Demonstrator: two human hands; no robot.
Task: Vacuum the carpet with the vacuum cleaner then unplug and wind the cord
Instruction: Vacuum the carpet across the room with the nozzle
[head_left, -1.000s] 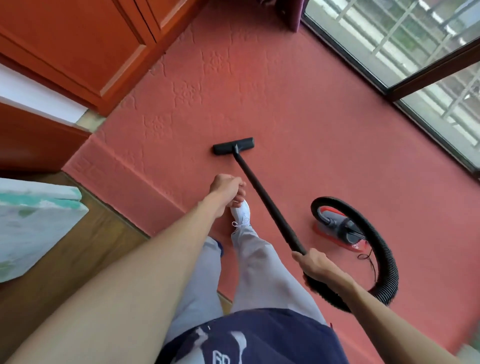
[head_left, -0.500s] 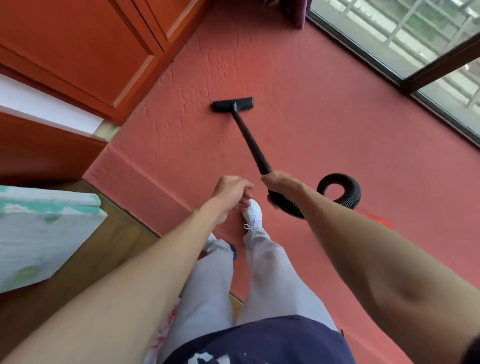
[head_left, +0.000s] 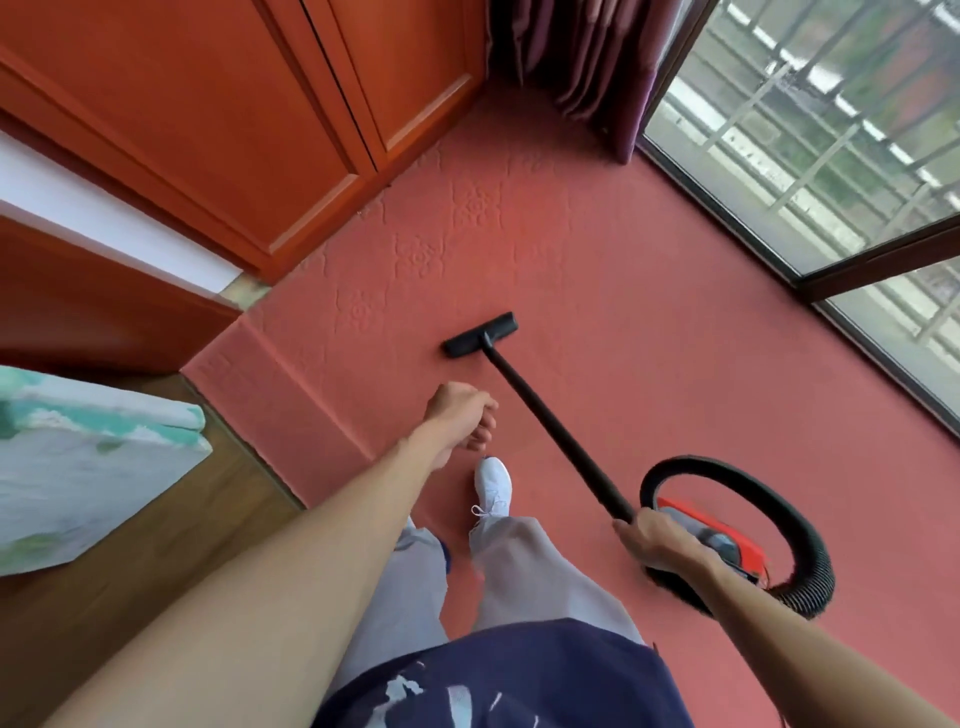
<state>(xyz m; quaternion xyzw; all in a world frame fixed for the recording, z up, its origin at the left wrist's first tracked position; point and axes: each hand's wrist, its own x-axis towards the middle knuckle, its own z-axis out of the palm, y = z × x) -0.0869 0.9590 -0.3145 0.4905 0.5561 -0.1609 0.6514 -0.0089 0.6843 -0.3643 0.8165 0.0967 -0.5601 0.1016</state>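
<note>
Vac body (head_left: 727, 543) part-hidden behind hose (head_left: 779, 499)

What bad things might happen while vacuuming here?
The hose loops round the vacuum body right beside the right hand, so pulling back might tug or tip the body. The floor head is close to the wooden cabinet and could bump it on a long push.

Red-orange wooden cabinet doors (head_left: 218, 119) fill the upper left of the frame. A purple curtain (head_left: 582, 57) hangs at top centre beside a dark-framed window (head_left: 810, 171) at upper right, admitting daylight. Wood flooring (head_left: 130, 561) lies at lower left, bearing what may be a mattress (head_left: 78, 467).
</note>
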